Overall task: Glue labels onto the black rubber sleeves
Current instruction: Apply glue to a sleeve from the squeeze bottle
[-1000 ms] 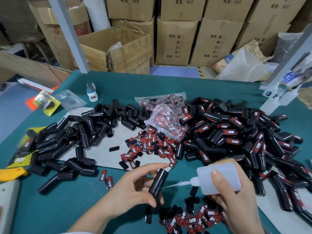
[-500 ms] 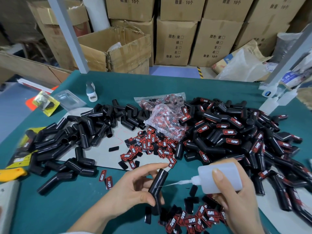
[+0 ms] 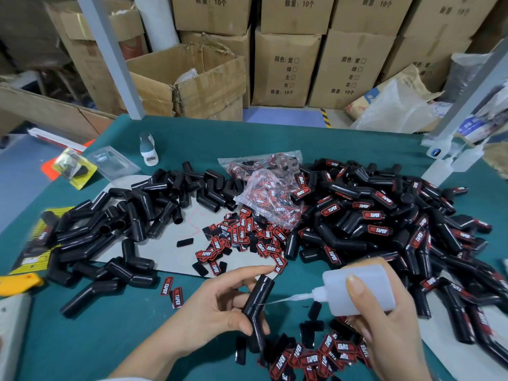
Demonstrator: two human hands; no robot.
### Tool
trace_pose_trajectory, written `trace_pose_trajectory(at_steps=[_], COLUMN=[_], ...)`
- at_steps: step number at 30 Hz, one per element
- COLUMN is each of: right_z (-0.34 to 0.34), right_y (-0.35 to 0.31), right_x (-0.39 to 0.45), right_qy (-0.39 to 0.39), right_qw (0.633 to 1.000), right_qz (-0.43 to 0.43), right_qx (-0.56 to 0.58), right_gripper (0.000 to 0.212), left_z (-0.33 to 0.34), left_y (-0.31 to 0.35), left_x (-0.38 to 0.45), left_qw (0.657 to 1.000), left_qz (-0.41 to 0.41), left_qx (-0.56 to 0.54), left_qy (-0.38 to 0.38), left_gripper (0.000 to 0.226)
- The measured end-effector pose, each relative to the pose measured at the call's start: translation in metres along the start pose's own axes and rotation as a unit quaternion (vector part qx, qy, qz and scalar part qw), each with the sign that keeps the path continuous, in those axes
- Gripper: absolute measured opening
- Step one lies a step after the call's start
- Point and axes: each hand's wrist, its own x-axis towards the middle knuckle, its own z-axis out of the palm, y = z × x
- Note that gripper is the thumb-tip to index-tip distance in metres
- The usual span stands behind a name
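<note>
My left hand (image 3: 217, 309) grips a bent black rubber sleeve (image 3: 258, 298) upright near the table's front edge. My right hand (image 3: 384, 331) holds a translucent white glue bottle (image 3: 360, 290) on its side, its thin nozzle touching the sleeve's middle. Red-and-black "TAPER" labels (image 3: 247, 237) lie scattered in the table's middle, and more labels (image 3: 313, 358) lie below my hands. Unlabelled sleeves (image 3: 115, 226) are heaped at the left. Labelled sleeves (image 3: 384, 221) are heaped at the right.
A clear bag of labels (image 3: 269, 193) sits between the heaps on the green table (image 3: 82, 339). A small white bottle (image 3: 148, 149), blister packs (image 3: 74, 166) and a yellow knife (image 3: 16, 281) lie at the left. More glue bottles (image 3: 445, 166) stand far right. Cardboard boxes (image 3: 286, 67) stand behind.
The nozzle tip has slid slightly down along the sleeve. Both hands keep their grips and places.
</note>
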Motion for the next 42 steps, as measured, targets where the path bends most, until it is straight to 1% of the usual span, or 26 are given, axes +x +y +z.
trace_pose_trajectory(at_steps=[14,19,25,28,35,42], right_z=[0.001,0.001,0.001,0.0,0.001,0.0], right_y=[-0.005,-0.005,-0.005,-0.005,-0.006,-0.006], right_x=[-0.002,-0.002,-0.002,-0.002,-0.002,-0.002], right_qy=[0.0,0.0,-0.002,0.0,-0.001,-0.002], right_qw=[1.0,1.0,1.0,1.0,1.0,1.0], right_qz=[0.01,0.011,0.013,0.011,-0.001,-0.003], right_qx=[-0.007,-0.014,-0.011,0.002,0.007,0.006], right_gripper=[0.07,0.07,0.069,0.07,0.071,0.068], left_z=[-0.004,-0.005,-0.006,-0.005,-0.004,-0.005], left_y=[-0.008,-0.01,-0.01,-0.008,-0.008,-0.01], left_x=[0.001,0.001,0.0,0.0,0.0,0.0], left_qw=[1.0,1.0,1.0,1.0,1.0,1.0], left_qz=[0.004,0.0,-0.001,-0.006,-0.006,-0.003], left_qx=[0.005,0.018,0.011,0.007,0.003,0.006], left_qy=[-0.006,0.004,0.002,-0.001,-0.008,-0.016], left_gripper=[0.081,0.081,0.078,0.083,0.082,0.082])
